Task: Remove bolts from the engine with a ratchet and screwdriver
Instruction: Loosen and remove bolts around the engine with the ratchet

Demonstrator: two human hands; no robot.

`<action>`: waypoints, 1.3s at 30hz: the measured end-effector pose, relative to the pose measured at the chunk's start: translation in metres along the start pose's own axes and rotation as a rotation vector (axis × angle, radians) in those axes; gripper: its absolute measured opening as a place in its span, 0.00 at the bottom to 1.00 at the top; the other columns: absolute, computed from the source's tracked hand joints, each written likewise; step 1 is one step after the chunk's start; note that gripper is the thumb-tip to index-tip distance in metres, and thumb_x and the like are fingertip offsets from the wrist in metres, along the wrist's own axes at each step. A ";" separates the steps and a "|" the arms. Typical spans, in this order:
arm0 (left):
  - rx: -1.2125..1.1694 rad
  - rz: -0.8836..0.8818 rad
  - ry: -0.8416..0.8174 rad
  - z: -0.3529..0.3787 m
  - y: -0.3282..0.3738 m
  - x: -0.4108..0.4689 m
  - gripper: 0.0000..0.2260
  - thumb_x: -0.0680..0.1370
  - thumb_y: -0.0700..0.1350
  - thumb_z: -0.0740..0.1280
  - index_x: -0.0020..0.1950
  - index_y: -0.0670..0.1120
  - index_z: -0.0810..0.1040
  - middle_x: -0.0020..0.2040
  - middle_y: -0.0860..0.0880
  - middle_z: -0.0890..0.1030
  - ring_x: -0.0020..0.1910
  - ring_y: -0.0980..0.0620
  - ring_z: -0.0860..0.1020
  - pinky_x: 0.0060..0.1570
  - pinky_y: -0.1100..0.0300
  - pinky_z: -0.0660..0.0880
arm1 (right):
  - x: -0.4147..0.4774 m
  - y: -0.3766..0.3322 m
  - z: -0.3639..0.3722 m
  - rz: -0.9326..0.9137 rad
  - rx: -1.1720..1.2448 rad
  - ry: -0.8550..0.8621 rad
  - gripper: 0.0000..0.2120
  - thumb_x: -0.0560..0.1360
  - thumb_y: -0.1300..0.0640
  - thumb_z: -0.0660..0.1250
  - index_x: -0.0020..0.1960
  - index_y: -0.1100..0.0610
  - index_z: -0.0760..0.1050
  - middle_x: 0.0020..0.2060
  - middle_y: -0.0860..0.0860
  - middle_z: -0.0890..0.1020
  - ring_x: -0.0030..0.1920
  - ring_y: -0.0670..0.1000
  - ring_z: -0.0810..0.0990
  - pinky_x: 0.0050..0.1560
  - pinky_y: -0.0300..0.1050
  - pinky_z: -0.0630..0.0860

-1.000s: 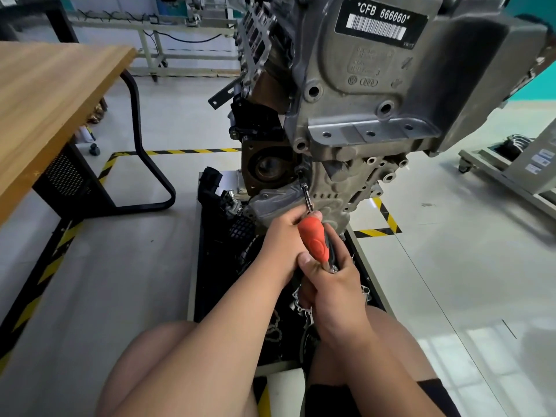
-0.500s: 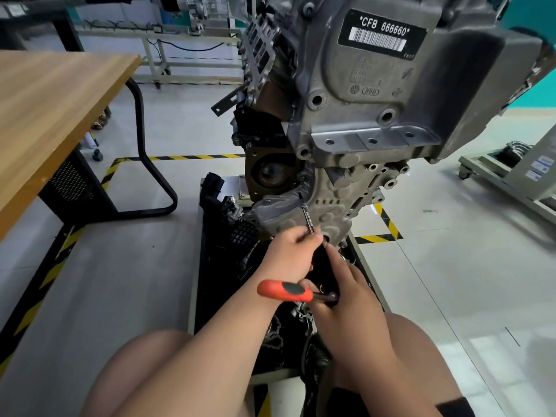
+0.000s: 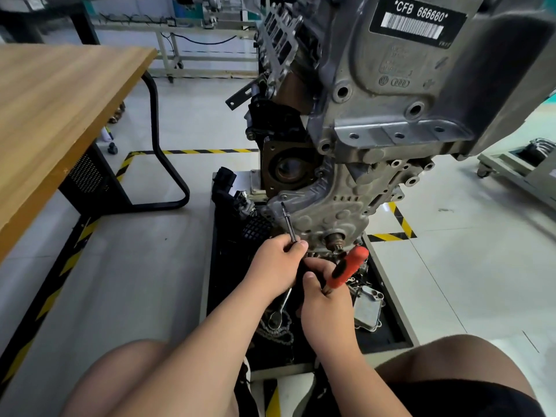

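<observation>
Head view looks down over two bare knees at a grey cast-metal engine (image 3: 391, 121) hanging over a black tray (image 3: 388, 335) on the pale tiled floor (image 3: 144, 266). Left hand (image 3: 275, 267), at centre frame, has its grip closed on a thin steel extension shaft (image 3: 288, 222); finger and thumb pinch its lower end, and its tip points up-left to the lower left edge of the engine's front cover (whether it sits on a bolt cannot be told). Right hand (image 3: 326, 302), just below and right of the left, wraps its grip around the dark end of an orange-handled ratchet (image 3: 346, 270), whose handle slants up-right toward a stub shaft at the engine's bottom edge. A chrome wrench (image 3: 278, 311) lies in the tray under the hands, on a loop of chain (image 3: 278, 331), with a grey metal housing (image 3: 368, 308) to the right. A wooden desk (image 3: 60, 115) fills the upper left; open floor lies between its black tube leg (image 3: 164, 164) and the tray's left edge. Yellow-black tape (image 3: 192, 151) marks the floor behind.
</observation>
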State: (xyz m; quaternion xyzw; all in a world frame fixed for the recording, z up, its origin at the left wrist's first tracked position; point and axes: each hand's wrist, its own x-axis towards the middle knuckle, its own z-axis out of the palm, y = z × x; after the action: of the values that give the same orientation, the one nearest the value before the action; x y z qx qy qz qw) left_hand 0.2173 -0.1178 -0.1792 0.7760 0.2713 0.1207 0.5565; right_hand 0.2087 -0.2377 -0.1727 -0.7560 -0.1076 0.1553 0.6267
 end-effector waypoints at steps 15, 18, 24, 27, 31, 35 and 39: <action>0.029 0.029 -0.029 -0.007 -0.004 0.007 0.06 0.79 0.50 0.66 0.50 0.52 0.82 0.40 0.61 0.80 0.41 0.65 0.77 0.40 0.74 0.68 | 0.002 0.001 0.012 0.041 0.115 0.040 0.04 0.77 0.54 0.67 0.48 0.45 0.77 0.36 0.42 0.82 0.36 0.41 0.79 0.40 0.35 0.73; 0.012 0.021 -0.003 -0.008 -0.002 0.007 0.07 0.78 0.50 0.68 0.39 0.56 0.80 0.37 0.58 0.82 0.37 0.63 0.78 0.36 0.73 0.70 | 0.000 -0.007 0.017 0.164 0.340 0.043 0.05 0.76 0.51 0.66 0.42 0.47 0.78 0.33 0.46 0.81 0.32 0.52 0.77 0.36 0.50 0.76; -0.010 0.018 0.041 -0.010 -0.001 0.003 0.06 0.76 0.52 0.69 0.40 0.60 0.78 0.39 0.63 0.81 0.40 0.75 0.75 0.37 0.81 0.67 | 0.001 -0.016 0.021 0.288 0.483 0.070 0.16 0.81 0.54 0.57 0.43 0.47 0.82 0.31 0.50 0.81 0.25 0.52 0.73 0.26 0.45 0.72; -0.010 0.017 0.055 -0.011 -0.001 0.002 0.07 0.76 0.53 0.69 0.38 0.62 0.77 0.37 0.66 0.80 0.40 0.75 0.75 0.37 0.81 0.67 | 0.000 -0.016 0.023 0.342 0.557 0.056 0.18 0.81 0.54 0.55 0.44 0.46 0.83 0.31 0.49 0.82 0.23 0.52 0.72 0.26 0.44 0.70; -0.003 0.019 0.026 -0.011 0.000 0.001 0.07 0.76 0.54 0.68 0.38 0.61 0.77 0.37 0.72 0.79 0.40 0.74 0.75 0.36 0.80 0.67 | 0.003 -0.018 0.023 0.420 0.663 0.052 0.16 0.79 0.57 0.57 0.45 0.48 0.84 0.30 0.50 0.82 0.22 0.51 0.71 0.26 0.43 0.69; 0.057 -0.035 -0.008 -0.008 0.000 0.000 0.13 0.77 0.59 0.64 0.42 0.52 0.80 0.34 0.58 0.81 0.31 0.67 0.76 0.27 0.71 0.67 | 0.009 -0.021 0.019 0.519 0.709 0.094 0.18 0.79 0.59 0.58 0.41 0.49 0.85 0.28 0.50 0.81 0.20 0.49 0.70 0.22 0.40 0.68; 0.013 -0.105 -0.006 -0.004 0.004 -0.002 0.16 0.77 0.60 0.63 0.43 0.49 0.80 0.35 0.53 0.81 0.30 0.61 0.76 0.31 0.63 0.69 | 0.010 -0.021 0.017 0.604 0.848 0.077 0.18 0.79 0.61 0.56 0.46 0.53 0.85 0.30 0.50 0.82 0.21 0.48 0.69 0.23 0.39 0.68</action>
State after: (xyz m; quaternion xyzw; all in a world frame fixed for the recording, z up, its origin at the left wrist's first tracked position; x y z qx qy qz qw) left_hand 0.2146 -0.1165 -0.1734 0.7648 0.3107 0.0872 0.5577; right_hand 0.2125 -0.2141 -0.1559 -0.4382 0.2109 0.3313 0.8086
